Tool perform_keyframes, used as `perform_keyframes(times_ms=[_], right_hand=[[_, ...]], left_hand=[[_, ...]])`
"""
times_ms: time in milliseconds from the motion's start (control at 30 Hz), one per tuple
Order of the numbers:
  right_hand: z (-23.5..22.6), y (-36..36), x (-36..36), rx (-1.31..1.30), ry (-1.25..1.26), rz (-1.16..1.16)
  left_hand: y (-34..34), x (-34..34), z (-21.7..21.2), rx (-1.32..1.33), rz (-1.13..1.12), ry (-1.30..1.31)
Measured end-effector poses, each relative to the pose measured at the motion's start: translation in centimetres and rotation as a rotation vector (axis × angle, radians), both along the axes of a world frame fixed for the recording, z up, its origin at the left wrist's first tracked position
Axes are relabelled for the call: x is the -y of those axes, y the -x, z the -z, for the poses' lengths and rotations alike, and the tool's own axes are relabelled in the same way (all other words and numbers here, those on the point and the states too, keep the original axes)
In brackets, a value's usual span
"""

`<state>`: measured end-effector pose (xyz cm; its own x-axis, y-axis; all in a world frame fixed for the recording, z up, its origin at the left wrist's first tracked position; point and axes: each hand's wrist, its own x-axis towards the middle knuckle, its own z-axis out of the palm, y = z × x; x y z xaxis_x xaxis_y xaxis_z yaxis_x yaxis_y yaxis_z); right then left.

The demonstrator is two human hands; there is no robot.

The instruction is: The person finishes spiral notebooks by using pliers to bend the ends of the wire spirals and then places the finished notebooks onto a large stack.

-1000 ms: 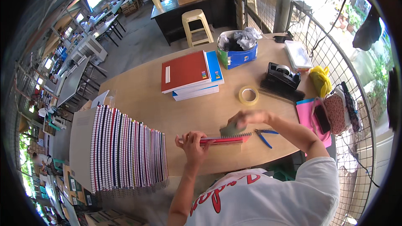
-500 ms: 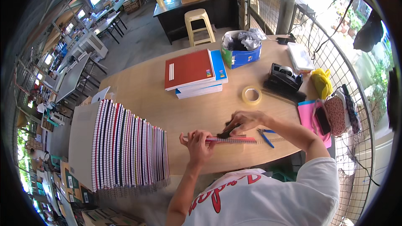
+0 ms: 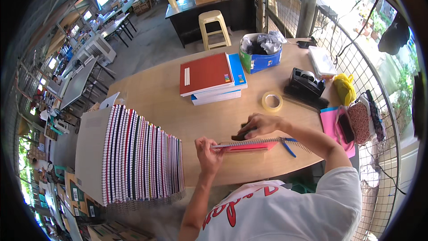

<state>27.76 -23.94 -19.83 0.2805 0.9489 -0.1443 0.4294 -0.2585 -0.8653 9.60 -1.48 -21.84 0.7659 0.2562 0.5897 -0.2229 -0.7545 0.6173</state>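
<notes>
Near the front edge of the round wooden table (image 3: 156, 93), a red spiral notebook (image 3: 249, 145) is lying flat with its wire binding facing away from the person. The left hand (image 3: 208, 151) is gripping the notebook's left end, fingers curled over the cover and thumb pressing on top. The right hand (image 3: 263, 124) is resting just behind the binding, fingers closing around a small dark object (image 3: 243, 135) that is touching the table; what the object is cannot be told. A blue pen (image 3: 289, 148) is lying just beside the notebook's right end.

To the person's left, a long row of spiral notebooks (image 3: 138, 156) is standing on edge, overlapping one another, with wire bindings lining up along the near edge. Farther back at the table's middle, a stack of 2 or 3 books is sitting, a red-covered notebook (image 3: 205, 73) lying on top of blue ones. A roll of clear tape (image 3: 272, 101) is lying flat between that stack and the right hand. A black tape dispenser (image 3: 306, 81) is sitting to the right, with a loose black binding coil (image 3: 305, 102) stretching in front of it. A blue and green bin (image 3: 261, 56) holding crumpled bags is standing behind the stack. Pink sheets (image 3: 329, 122) and a patterned pouch (image 3: 360, 117) are lying at the table's right edge, and a yellow stool (image 3: 215, 27) is standing on the floor beyond.
</notes>
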Motion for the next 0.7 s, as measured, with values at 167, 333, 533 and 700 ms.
perform_keyframes(times_ms=[167,333,533,700], right_hand=[[-1.5,0.0,-1.9,0.355,0.149,-0.201],[-0.6,0.9,-2.6,-0.110,-0.089,-0.111],[-2.2,0.8,-3.3,-0.165,-0.045,-0.107],[0.4,-0.6,-3.0,-0.575,-0.076,-0.086]], left_hand=[[-0.2,0.4,-0.5,-0.074,-0.001,0.090],[-0.3,-0.6,0.5,-0.036,0.041,0.001],[-0.4,-1.0,0.7,-0.019,0.058,0.068],[-0.8,-1.2,0.9,-0.008,0.099,0.081]])
